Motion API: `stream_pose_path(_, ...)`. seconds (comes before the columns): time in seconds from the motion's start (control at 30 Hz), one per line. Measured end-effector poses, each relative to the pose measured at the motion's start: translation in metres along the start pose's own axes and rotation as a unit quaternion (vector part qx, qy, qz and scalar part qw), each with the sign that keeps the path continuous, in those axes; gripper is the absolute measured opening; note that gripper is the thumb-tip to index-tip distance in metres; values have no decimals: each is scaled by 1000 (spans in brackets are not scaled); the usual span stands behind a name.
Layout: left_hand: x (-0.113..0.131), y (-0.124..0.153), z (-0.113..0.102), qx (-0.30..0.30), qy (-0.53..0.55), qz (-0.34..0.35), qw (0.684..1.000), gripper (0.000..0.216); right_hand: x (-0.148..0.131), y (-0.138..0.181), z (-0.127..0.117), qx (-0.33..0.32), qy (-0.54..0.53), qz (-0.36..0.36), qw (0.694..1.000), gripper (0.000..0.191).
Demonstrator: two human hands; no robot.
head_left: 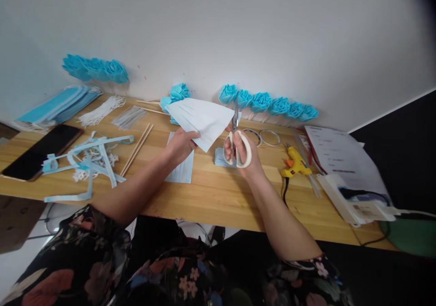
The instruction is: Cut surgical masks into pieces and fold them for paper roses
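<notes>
My left hand pinches the lower left edge of a pleated pale sheet of mask fabric, held up above the table. In my right hand are white-handled scissors, fingers through the loops, blades pointing up at the sheet's right edge. Whether the blades are apart is hard to make out. Below the left hand lies a flat light-blue mask piece. A small stack of blue pieces rests on the table beside the right hand, partly covered by it.
Blue fabric flowers line the wall. To the left are stacked masks, a phone, cut strips and wooden sticks. A yellow glue gun, tape rings and a power strip occupy the right.
</notes>
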State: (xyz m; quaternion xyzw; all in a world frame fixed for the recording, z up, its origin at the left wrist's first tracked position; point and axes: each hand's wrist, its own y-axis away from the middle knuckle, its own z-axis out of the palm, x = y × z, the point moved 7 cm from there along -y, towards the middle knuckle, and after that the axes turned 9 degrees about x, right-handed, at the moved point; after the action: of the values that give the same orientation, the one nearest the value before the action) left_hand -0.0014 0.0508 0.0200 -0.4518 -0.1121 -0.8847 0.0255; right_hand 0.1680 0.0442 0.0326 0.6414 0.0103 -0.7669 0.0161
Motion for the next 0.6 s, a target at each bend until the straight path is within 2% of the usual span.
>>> stream_pose_path(0.23, -1, -3, 1, -33, 21, 8, 999, 61, 4, 4, 5, -8, 10, 12, 1000, 55)
stream_pose_path(0.43, -2, -8, -4, -22, 33, 18, 999, 52, 9, 5, 7, -13, 10, 24, 1000, 58)
stream_pose_path(0.6, -2, -8, -5, -7, 39, 13, 999, 56, 10, 6, 9, -18, 5, 27, 999, 57)
